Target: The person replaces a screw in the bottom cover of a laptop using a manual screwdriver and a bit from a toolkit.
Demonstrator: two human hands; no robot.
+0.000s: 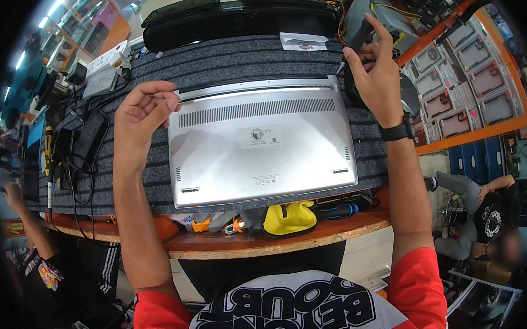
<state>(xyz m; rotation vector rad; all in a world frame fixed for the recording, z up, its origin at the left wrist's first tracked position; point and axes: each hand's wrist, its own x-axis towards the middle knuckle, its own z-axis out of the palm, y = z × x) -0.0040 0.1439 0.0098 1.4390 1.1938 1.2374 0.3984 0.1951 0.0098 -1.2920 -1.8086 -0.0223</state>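
Note:
A silver laptop (263, 158) lies upside down on a dark grey ribbed mat (234, 62), its vented bottom cover facing up and its hinge edge at the far side. My left hand (144, 114) is at the laptop's far left corner, its fingers curled and the thumb drawn in toward them; whatever lies between them cannot be made out. Beyond the far right corner, my right hand (378, 69) is raised off the laptop. Its thumb and forefinger are spread apart, with a dark shape behind them. A black watch (396, 131) is on that wrist.
Cables and a black power adapter (92, 135) lie at left beside a yellow-black screwdriver (49, 152). A long black bar-shaped case (238, 26) stands at the back. Under the front edge are a yellow pouch (289, 218) and a blue-handled tool (336, 211). Phone cases (450, 89) hang at right.

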